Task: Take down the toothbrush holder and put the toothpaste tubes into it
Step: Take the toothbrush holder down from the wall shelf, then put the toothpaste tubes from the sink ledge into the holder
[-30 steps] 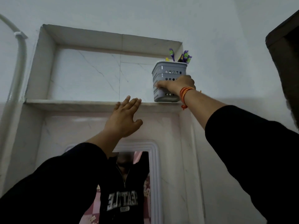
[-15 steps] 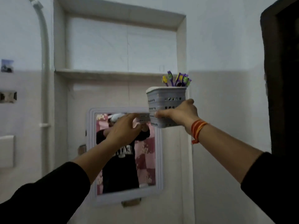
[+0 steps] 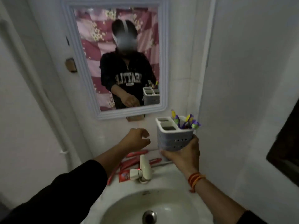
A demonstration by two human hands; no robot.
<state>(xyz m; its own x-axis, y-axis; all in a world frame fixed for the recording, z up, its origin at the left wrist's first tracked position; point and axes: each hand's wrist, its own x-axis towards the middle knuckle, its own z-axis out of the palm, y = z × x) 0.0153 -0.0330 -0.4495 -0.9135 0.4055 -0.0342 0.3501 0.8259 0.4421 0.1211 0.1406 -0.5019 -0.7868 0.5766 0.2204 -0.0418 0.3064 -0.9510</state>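
My right hand [image 3: 183, 155] grips the base of a grey perforated toothbrush holder [image 3: 174, 136], held upright above the back right of the sink. Several purple and yellow toothbrushes [image 3: 186, 121] stand in its right compartment; the left slots look empty. Red toothpaste tubes [image 3: 129, 162] lie on the sink's back ledge behind the tap, partly hidden by my left forearm. My left hand [image 3: 137, 139] hovers above them, fingers loosely curled and apart, holding nothing.
A white tap [image 3: 144, 168] stands at the back of the white sink [image 3: 174, 188], its drain [image 3: 149, 216] near the bottom edge. A white-framed mirror [image 3: 162, 62] hangs on the wall above. A dark frame [image 3: 284, 152] juts in at right.
My right hand has brought the holder down from the high shelf to just above the sink. My left hand dropped from the shelf edge to above the toothpaste tubes. The view tilted downward.
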